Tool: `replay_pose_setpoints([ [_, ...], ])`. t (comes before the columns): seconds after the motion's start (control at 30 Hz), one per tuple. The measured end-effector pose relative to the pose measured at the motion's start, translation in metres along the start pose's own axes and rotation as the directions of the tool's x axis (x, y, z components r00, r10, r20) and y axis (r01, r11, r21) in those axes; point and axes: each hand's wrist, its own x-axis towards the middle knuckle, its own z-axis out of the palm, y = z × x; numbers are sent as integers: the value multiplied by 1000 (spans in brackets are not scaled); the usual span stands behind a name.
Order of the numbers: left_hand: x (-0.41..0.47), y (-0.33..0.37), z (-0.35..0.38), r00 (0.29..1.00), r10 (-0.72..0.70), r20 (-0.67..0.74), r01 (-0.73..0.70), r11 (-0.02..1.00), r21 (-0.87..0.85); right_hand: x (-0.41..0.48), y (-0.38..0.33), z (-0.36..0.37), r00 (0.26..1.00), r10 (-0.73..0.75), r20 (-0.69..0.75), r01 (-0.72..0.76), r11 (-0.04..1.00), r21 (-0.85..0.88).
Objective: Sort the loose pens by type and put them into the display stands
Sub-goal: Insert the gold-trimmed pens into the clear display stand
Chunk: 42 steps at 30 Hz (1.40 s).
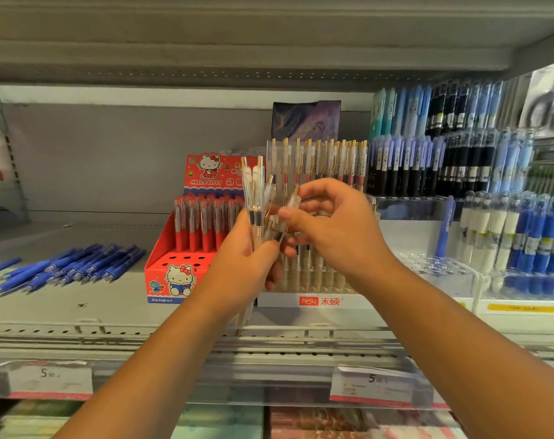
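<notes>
Pens with clear barrels and gold clips, the gold-clip bunch, sit in our left hand. Its fingers are curled round the barrels, tips down, just in front of the white stand. Our right hand pinches a single pen of the same type between thumb and fingers, at the top of the bunch. We cannot tell whether it is free of the bunch or touching it.

Progress, as we judge it: partway.
- The white stand's far rows hold gold-clip pens upright. Our hands hide part of its near rows, so we cannot count the free holes.
- The bunch in hand is not yet placed.
- The loose blue pens lie flat on the shelf at the left, well apart from any stand. We take these as unsorted work remaining.

Containers:
- Red stand, just left of the white one: red pens fill the far rows, and the near holes show open.
- Clear stand, right of the white one: the holes are mostly open, with one blue pen upright at its far side.
- Second clear stand, further right: white-and-blue pens stand upright in it.
- Tiered rack, far right: packed with blue and dark pens.
</notes>
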Motion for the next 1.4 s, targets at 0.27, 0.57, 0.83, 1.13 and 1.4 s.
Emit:
replay_pose_setpoints([
  [0.27,3,-2,-2,999,2,-43,-4,999,-47,6,4,-16,984,-12,-179,26,997,73],
  [0.57,5,-3,-2,991,21,-132,-3,991,132,18,16,-35,956,-143,-255,89,973,-211],
  [0.83,4,1,-1,989,38,-141,-28,997,73,16,31,-30,962,-191,-196,96,906,-413],
  [1.13,3,5,1,989,18,-144,-24,999,-38,17,40,-23,998,-25,-52,-4,861,-508],
  [1.4,3,8,1,990,20,-142,-28,998,-55,13,37,-24,997,-61,-39,23,771,-637],
])
